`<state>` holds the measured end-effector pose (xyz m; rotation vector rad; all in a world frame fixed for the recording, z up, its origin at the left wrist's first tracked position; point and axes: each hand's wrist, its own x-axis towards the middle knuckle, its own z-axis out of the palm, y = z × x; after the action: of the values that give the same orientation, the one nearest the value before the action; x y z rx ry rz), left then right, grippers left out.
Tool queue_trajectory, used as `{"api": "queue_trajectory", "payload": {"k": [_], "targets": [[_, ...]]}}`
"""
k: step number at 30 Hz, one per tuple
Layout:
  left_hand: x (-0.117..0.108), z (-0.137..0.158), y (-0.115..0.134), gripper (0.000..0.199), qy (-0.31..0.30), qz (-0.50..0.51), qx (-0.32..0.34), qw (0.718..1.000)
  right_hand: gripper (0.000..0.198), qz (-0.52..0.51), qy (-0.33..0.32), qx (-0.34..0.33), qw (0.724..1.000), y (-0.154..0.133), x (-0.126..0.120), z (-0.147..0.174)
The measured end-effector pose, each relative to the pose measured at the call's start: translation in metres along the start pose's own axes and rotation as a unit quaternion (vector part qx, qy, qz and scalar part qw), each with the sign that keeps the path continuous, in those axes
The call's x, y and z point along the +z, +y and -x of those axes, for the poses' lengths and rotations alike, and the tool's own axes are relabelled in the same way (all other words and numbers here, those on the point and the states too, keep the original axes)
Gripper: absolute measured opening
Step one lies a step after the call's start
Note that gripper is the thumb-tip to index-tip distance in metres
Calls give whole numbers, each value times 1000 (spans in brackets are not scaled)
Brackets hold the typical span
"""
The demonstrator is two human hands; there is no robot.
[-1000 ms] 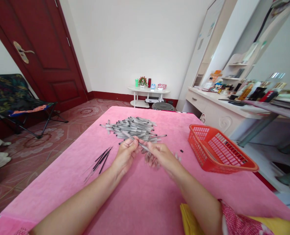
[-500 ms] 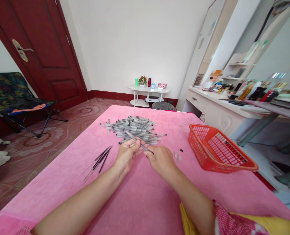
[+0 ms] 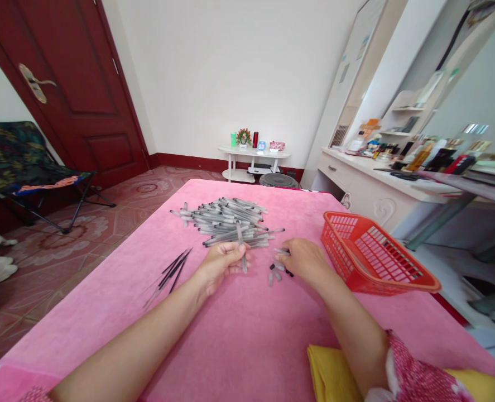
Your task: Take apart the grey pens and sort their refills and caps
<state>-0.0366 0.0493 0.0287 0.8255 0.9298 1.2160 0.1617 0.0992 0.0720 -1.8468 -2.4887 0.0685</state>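
My left hand (image 3: pixel 222 262) is closed around a translucent grey pen (image 3: pixel 241 245), which stands nearly upright between thumb and fingers. To its right, my right hand (image 3: pixel 308 259) is low over the cloth, its fingertips pinching a clear pen cap (image 3: pixel 283 252). Just below those fingertips lie several loose clear caps (image 3: pixel 271 277) and small black pieces, partly hidden by the hand. Behind my left hand spreads a heap of grey pens (image 3: pixel 226 218) with dark ends. Several thin black refills (image 3: pixel 174 272) lie left of my left wrist.
A pink cloth (image 3: pixel 247 346) covers the table. On the right stands an orange-red plastic basket (image 3: pixel 339 251). Yellow fabric (image 3: pixel 331 368) lies by my right forearm. Beyond are a dressing table (image 3: pixel 364 173) with bottles, a low white stand (image 3: pixel 251 151) and a folding chair (image 3: pixel 29 167).
My right hand has left the pen and moved right to the loose caps, with a cap in its fingers. The pen in my left hand has turned more upright.
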Motion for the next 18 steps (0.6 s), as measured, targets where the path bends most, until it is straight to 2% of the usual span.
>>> {"api": "queue_trajectory", "payload": {"k": [5, 7, 9, 11, 13, 16, 18], "targets": [[0, 3, -3, 32, -67, -34, -16, 997, 24, -21, 1, 15, 1000, 3, -1, -1], [1, 5, -3, 33, -96, -53, -36, 993, 24, -80, 44, 2, 996, 3, 0, -3], [3, 8, -2, 34, -127, -72, -53, 988, 27, -195, 97, -39, 975, 1, 1, -5], [4, 11, -2, 35, -160, -89, -64, 981, 31, -343, 100, -90, 930, -4, 3, -6], [4, 13, -1, 36, -192, -104, -71, 973, 32, -474, 50, -113, 872, -10, 4, -6], [3, 13, 0, 42, -214, -73, -76, 971, 27, -604, -19, -71, 793, -16, 5, -4], [4, 12, 1, 43, -183, -2, -61, 981, 26, -679, -31, -29, 733, -18, 7, -3]]}}
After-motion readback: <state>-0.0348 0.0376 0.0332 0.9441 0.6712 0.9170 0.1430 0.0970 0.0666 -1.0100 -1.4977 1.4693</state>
